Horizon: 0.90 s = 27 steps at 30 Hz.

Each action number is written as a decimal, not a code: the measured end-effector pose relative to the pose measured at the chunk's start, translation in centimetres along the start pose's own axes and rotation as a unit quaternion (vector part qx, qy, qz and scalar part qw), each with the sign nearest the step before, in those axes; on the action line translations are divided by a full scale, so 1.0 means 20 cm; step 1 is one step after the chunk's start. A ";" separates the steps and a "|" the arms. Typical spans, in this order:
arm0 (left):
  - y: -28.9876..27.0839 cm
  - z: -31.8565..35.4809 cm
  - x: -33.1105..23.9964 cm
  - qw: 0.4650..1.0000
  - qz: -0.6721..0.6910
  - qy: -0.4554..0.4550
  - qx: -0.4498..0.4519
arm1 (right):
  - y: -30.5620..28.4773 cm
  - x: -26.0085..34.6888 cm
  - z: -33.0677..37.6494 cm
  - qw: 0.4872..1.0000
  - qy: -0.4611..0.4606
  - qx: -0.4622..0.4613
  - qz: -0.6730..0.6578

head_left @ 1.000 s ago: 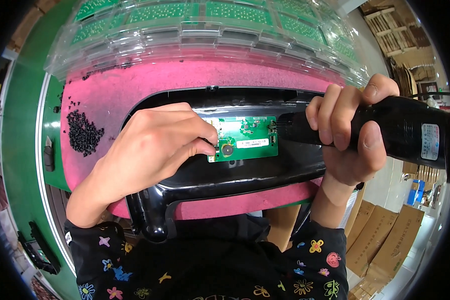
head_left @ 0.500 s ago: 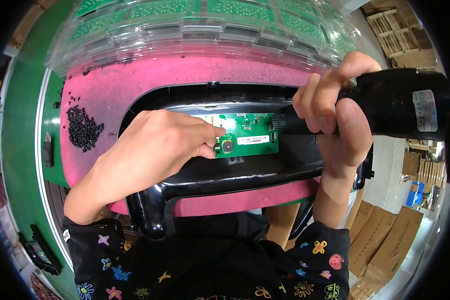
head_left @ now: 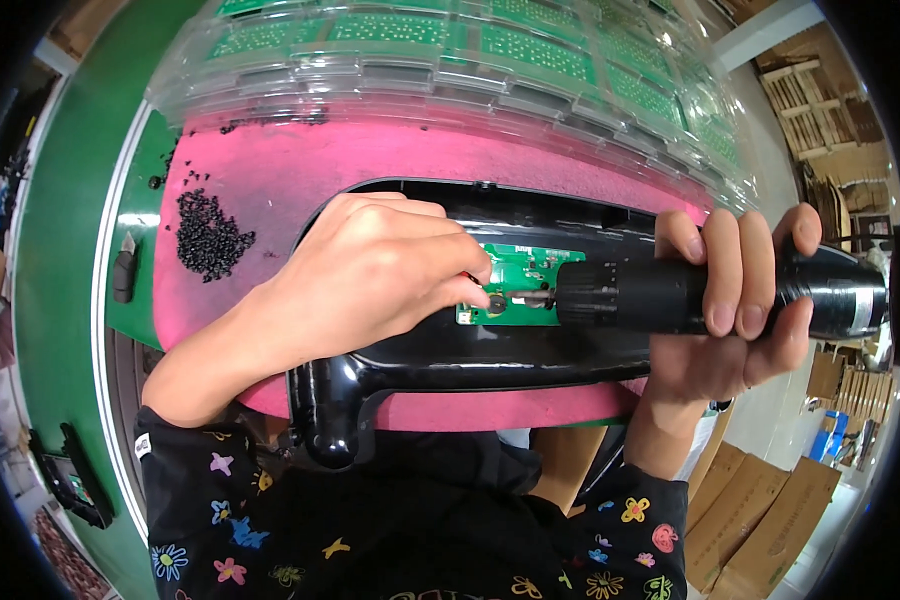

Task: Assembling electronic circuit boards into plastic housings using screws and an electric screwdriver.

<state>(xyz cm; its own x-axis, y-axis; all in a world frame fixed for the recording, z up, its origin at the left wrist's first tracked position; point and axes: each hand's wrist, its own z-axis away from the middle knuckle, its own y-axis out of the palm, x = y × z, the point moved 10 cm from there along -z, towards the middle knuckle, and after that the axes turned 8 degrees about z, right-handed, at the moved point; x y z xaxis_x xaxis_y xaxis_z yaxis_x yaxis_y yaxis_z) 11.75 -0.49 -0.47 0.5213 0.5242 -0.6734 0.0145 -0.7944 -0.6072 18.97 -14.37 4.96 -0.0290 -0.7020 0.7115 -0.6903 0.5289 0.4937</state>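
Observation:
A black electric screwdriver [head_left: 620, 297] lies across the right part of a green circuit board [head_left: 520, 262], its bit pointing left. My right hand [head_left: 735, 275] is wrapped around the tool's body. My left hand [head_left: 385, 260] comes over the board's left end, thumb and forefinger pinched just by the bit. Something small and dark shows between those fingertips, too small to name. The board sits inside a long, glossy black plastic housing [head_left: 510, 365] with a rounded leg at its near left. The tool hides the board's right end.
A pile of small black screws [head_left: 210, 238] lies left on the pink mat [head_left: 300, 150]. Farther left is a small dark-handled blade [head_left: 124, 270]. Clear plastic trays [head_left: 440, 85] of green boards stand at the back. Cardboard boxes [head_left: 760, 525] stand lower right.
The screwdriver has come over the board, its bit now beside my left fingertips. My right hand's grip has turned with it. The whole scene has shifted a little rightward in view.

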 end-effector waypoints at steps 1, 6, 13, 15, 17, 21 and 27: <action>0.00 0.00 -0.01 1.000 0.014 0.004 -0.007 | 0.02 -0.01 0.01 1.000 0.001 0.012 -0.006; -0.01 0.00 -0.02 0.999 0.046 0.009 -0.020 | 0.05 -0.04 0.03 0.999 0.015 0.034 0.016; 0.02 0.00 0.00 0.997 0.078 0.011 -0.003 | 0.07 -0.01 0.04 0.999 -0.021 0.031 0.033; 0.03 0.00 0.00 0.996 0.088 0.005 0.017 | 0.08 -0.02 0.05 0.998 -0.021 0.034 0.041; 0.02 -0.01 0.00 0.997 0.079 0.009 0.016 | 0.10 -0.02 0.06 0.997 -0.035 0.037 0.056; 0.05 0.01 0.04 0.994 0.095 -0.022 0.043 | 0.08 -0.03 0.06 0.998 -0.034 0.018 0.056; 0.03 0.00 0.02 0.995 0.093 -0.021 0.036 | 0.09 -0.05 0.05 0.999 -0.008 0.033 0.032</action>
<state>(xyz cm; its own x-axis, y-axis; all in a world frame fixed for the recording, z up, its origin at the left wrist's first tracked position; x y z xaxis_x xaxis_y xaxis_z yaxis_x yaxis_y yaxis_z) 11.95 -0.77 -1.12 0.4739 0.3827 -0.7931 -0.1409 -0.8561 -0.4973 17.01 -13.33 4.61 -0.0860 -0.6761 0.7318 -0.7332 0.5403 0.4130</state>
